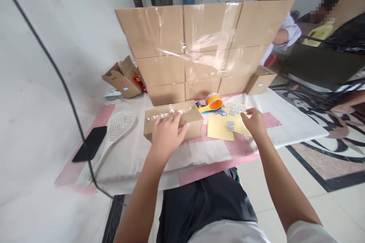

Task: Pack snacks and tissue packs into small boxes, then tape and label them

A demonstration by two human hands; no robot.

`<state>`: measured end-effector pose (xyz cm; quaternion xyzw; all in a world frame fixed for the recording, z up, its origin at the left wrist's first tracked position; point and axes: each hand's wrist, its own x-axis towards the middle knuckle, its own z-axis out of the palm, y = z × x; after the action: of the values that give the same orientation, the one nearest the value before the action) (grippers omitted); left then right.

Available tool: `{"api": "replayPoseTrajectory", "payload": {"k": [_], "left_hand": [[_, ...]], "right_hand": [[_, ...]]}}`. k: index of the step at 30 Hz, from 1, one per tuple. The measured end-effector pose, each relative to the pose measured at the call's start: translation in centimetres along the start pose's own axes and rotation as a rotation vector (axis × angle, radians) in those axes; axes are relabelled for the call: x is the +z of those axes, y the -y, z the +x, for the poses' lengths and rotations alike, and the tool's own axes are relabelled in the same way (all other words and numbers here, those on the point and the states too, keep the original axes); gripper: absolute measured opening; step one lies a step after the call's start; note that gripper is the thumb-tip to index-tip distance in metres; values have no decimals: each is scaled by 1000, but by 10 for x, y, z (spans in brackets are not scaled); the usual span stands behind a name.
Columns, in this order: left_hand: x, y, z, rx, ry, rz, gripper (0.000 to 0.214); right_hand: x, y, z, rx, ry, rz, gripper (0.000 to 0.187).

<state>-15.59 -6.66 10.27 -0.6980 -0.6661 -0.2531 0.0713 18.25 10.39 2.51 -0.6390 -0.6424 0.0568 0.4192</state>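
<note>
My left hand point(167, 133) lies with its fingers spread over a closed cardboard box point(191, 129) with clear tape along its top. To the right, my right hand point(255, 121) has its thumb and forefinger drawn together at a yellow sticker sheet point(235, 125) bearing small white labels with blue borders. Whether a single label is between those fingertips is too small to tell. A plain yellow sheet point(219, 131) lies beside it, partly overlapped, with a few loose labels point(221, 112) at its top. Behind these sits an orange tape dispenser point(213, 103).
A tall taped cardboard panel point(205, 45) stands across the back of the cloth-covered table point(171, 159). An open box point(125, 79) and a small labelled box point(261, 79) flank it. A black phone point(90, 144) and white mesh racket point(121, 125) lie left; a cable point(57, 68) hangs there. A person point(281, 38) is behind.
</note>
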Motion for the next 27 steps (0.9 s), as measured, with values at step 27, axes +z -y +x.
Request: {"api": "replayPoseTrajectory", "payload": {"k": [27], "left_hand": [[-27, 41, 15, 123, 59, 201, 48]], "right_hand": [[5, -57, -26, 212, 191, -228, 75]]}}
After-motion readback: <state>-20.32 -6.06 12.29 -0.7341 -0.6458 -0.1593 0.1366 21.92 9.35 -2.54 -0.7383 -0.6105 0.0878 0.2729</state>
